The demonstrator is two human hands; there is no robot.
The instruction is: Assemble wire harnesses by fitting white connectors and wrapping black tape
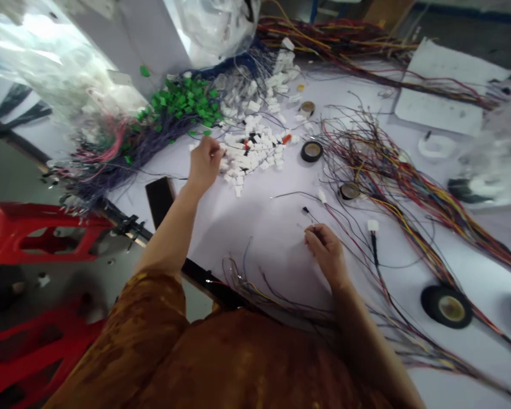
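My left hand [205, 165] pinches a thin wire at the edge of a heap of small white plastic connectors [251, 153], some with black or orange parts. Beyond it lies a bundle of dark wires ending in green connectors [183, 102]. My right hand [326, 253] is shut on a thin dark wire, and a small black wire end [307, 211] stands out above its fingers. Loose multi-coloured wires [392, 170] spread across the white table [255, 238] to the right of that hand.
Black tape rolls [311, 151] [446, 307] lie on the table, and a black phone [160, 199] sits at its near edge. Clear plastic bags [38, 51] hang at the far left. Red plastic stools [38, 233] stand on the floor at the left.
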